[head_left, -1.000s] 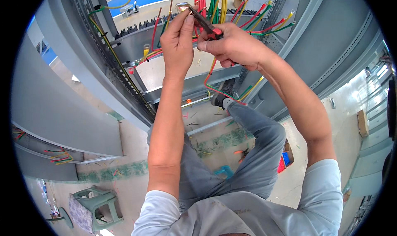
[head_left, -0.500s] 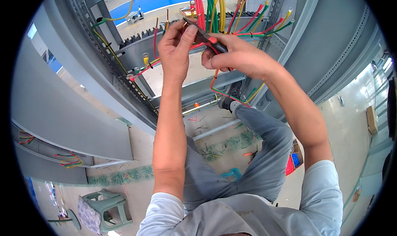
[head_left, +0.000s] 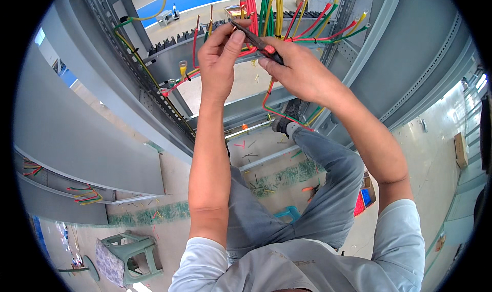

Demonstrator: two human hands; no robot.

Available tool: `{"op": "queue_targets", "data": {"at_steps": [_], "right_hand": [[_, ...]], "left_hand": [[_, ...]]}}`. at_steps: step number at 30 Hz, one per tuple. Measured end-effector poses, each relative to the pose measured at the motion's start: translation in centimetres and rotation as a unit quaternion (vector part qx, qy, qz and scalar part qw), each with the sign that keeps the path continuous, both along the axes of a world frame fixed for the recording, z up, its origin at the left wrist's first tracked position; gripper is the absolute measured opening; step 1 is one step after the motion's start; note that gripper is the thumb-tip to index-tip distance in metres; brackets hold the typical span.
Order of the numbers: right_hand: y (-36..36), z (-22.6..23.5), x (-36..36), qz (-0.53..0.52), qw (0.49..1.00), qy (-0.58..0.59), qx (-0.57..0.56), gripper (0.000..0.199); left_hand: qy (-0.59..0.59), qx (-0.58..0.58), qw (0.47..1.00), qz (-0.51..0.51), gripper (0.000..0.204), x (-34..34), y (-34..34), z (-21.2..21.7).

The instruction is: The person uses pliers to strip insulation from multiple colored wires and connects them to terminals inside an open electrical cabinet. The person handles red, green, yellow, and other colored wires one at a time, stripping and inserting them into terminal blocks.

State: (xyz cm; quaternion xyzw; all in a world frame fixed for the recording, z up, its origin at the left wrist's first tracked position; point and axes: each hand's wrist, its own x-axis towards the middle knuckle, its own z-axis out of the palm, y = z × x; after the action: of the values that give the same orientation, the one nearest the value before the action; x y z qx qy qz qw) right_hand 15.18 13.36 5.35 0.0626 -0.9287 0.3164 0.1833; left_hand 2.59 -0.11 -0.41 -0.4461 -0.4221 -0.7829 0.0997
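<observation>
Both my hands are raised inside an open grey electrical cabinet (head_left: 400, 61). My right hand (head_left: 302, 71) grips a dark hand tool (head_left: 256, 38) whose tip points up and left. My left hand (head_left: 220, 61) pinches a red wire (head_left: 248, 50) right at the tool's tip. That red wire loops down below my right hand. A bundle of red, green and yellow wires (head_left: 266, 10) hangs just behind my fingers.
A grey slotted wire duct (head_left: 169, 61) crosses the cabinet behind my left hand. Wire offcuts litter the floor (head_left: 256, 164) by my knee. A green plastic stool (head_left: 128, 256) stands at lower left. More coloured wires (head_left: 84, 194) lie in a cabinet part at left.
Both hands have risen toward the wire bundle, still together on the tool and the red wire. The view has tilted slightly, showing more of the cabinet top.
</observation>
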Motion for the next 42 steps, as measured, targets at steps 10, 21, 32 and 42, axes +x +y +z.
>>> {"op": "queue_targets", "data": {"at_steps": [10,21,32,42], "right_hand": [[-0.7,1.5,0.2,0.076,0.952,-0.194,-0.224,0.019],[-0.5,-3.3,-3.8,0.391,0.615,-0.374,-0.574,0.022],[1.1,-3.0,-2.9,0.234,0.841,-0.228,-0.431,0.031],[1.8,-1.2,-0.3,-0.025,0.999,0.0,0.022,0.036]], "left_hand": [[-0.026,0.072,0.994,-0.076,0.034,-1.1,-0.3,-1.2],[-0.057,0.073,0.991,-0.093,0.044,-1.3,-0.9,-1.3],[-0.05,0.049,0.997,-0.04,0.031,-2.4,-0.2,-1.5],[-0.021,0.077,0.997,-0.018,0.029,-3.4,1.0,-0.5]]}}
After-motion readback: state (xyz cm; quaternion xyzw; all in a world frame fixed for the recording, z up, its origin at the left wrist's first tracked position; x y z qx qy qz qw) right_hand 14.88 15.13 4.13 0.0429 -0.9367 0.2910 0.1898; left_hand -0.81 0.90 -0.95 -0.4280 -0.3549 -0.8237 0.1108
